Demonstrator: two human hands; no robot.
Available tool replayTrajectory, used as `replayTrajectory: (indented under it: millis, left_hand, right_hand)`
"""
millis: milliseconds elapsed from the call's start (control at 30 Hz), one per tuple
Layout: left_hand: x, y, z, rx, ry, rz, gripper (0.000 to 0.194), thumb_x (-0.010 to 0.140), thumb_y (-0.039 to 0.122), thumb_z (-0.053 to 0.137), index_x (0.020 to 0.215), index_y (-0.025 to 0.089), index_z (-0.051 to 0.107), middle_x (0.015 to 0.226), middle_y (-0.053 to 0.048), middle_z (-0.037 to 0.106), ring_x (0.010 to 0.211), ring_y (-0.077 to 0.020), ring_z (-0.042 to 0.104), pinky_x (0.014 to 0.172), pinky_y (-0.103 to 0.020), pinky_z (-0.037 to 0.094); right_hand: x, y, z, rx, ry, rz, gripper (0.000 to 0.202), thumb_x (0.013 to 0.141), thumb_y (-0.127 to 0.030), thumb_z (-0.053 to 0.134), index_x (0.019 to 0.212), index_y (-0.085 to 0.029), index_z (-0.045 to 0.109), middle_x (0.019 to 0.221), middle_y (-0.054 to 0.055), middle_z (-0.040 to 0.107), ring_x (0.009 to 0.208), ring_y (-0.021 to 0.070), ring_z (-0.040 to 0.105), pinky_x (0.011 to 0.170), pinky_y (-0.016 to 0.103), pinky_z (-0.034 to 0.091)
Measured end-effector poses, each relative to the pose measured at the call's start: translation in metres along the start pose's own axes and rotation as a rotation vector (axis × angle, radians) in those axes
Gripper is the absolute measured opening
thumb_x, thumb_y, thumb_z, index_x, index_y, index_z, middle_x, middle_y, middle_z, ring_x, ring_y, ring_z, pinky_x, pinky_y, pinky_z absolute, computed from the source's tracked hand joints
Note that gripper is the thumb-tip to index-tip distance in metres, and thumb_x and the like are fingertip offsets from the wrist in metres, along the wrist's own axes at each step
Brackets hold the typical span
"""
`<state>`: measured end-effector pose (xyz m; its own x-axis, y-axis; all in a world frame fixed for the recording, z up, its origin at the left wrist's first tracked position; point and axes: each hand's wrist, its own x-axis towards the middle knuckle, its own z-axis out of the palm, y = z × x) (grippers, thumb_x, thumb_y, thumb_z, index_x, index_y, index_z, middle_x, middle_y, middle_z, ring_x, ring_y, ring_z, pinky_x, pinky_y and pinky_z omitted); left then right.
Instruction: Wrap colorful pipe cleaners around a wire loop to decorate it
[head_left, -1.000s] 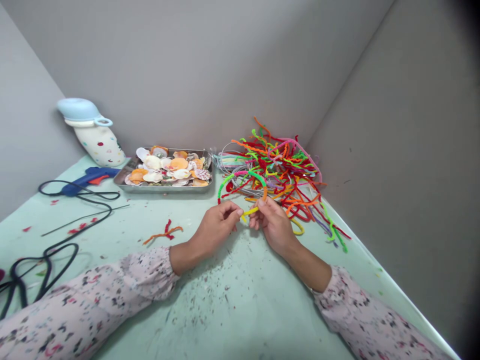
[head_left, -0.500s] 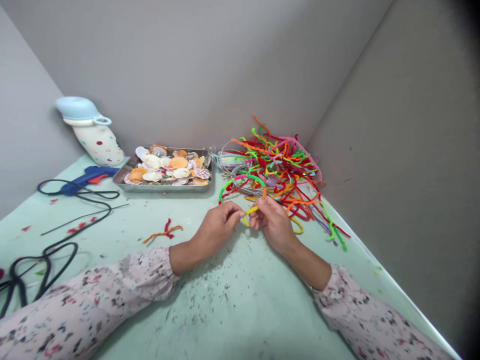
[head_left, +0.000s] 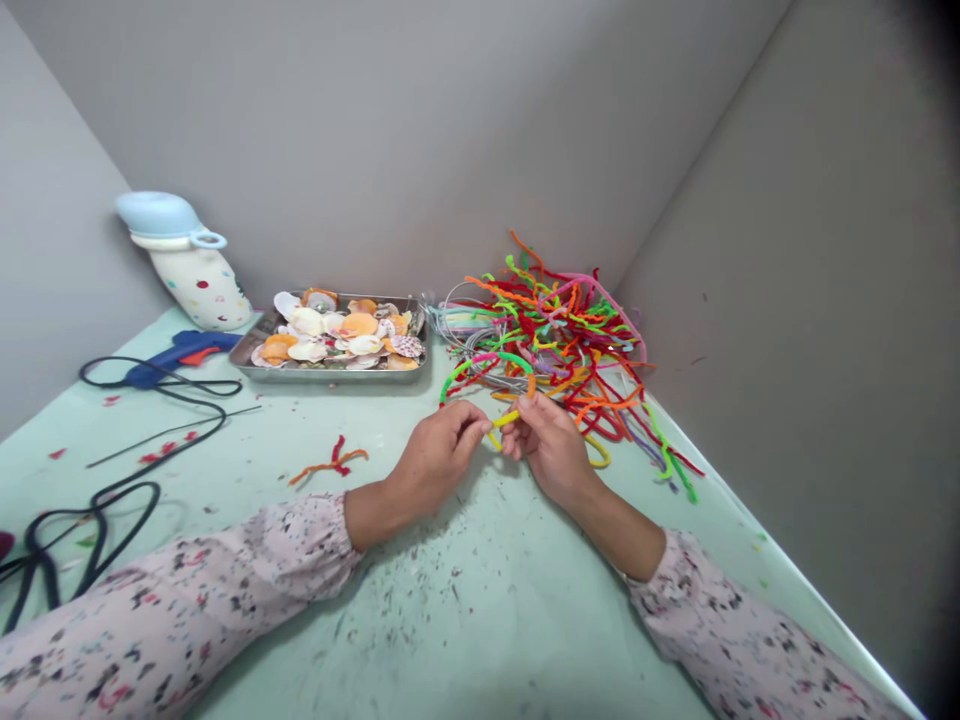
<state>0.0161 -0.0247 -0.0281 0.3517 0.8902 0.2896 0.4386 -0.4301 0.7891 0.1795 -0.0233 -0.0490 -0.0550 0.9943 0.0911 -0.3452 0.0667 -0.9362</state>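
Both hands pinch a multicoloured hoop wrapped in pipe cleaner (head_left: 486,357), with green, pink, orange and yellow stretches. My left hand (head_left: 442,450) is closed on the left end of its yellow part, fingertips together. My right hand (head_left: 553,445) grips the hoop where orange meets yellow, thumb against the fingers. The hoop's arch stands up behind my hands, in front of a tangled pile of pipe cleaners (head_left: 570,320). Its lower left side is hidden by my left hand. A small twisted orange and red pipe cleaner piece (head_left: 334,462) lies left of my left hand.
A metal tray (head_left: 330,376) of seashells (head_left: 360,325) stands at the back. Left of it are a blue glue gun (head_left: 180,352) with a looping black cord (head_left: 112,490) and a white bottle with a blue lid (head_left: 199,280). Scraps dot the green tabletop (head_left: 495,630). Grey walls enclose the table.
The whole view has shifted very slightly. My hands keep the same hold on the hoop, with hardly any visible movement.
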Motion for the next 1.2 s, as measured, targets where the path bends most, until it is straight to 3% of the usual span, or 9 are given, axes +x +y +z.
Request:
replayTrajectory:
  millis: [233, 700, 1200]
  left_hand:
    - [-0.0014, -0.0002, 0.0000, -0.035, 0.000, 0.027, 0.019, 0.088, 0.028, 0.043, 0.085, 0.017, 0.058, 0.078, -0.002, 0.060, 0.072, -0.0135, 0.052, 0.065, -0.024, 0.039]
    - [-0.0013, 0.0018, -0.0006, 0.194, 0.001, 0.084, 0.016, 0.088, 0.023, 0.042, 0.085, 0.018, 0.056, 0.080, -0.003, 0.061, 0.072, -0.0150, 0.053, 0.066, -0.026, 0.038]
    - [-0.0021, 0.0005, -0.0013, -0.010, -0.014, 0.030, 0.018, 0.088, 0.025, 0.041, 0.086, 0.017, 0.057, 0.077, -0.001, 0.058, 0.071, -0.0136, 0.051, 0.066, -0.024, 0.039]
  right_hand:
    - [0.0003, -0.0002, -0.0001, 0.001, 0.015, 0.001, 0.025, 0.081, -0.043, 0.060, 0.079, -0.019, 0.054, 0.060, -0.002, 0.062, 0.045, 0.0094, 0.058, 0.039, 0.017, 0.040]
    - [-0.0013, -0.0014, 0.0014, 0.003, 0.005, 0.007, 0.025, 0.080, -0.043, 0.060, 0.078, -0.019, 0.054, 0.061, -0.002, 0.063, 0.043, 0.0084, 0.056, 0.038, 0.017, 0.037]
    - [-0.0009, -0.0014, 0.0010, -0.023, 0.015, -0.007, 0.025, 0.082, -0.043, 0.059, 0.078, -0.019, 0.054, 0.060, -0.002, 0.062, 0.044, 0.0087, 0.056, 0.038, 0.017, 0.038]
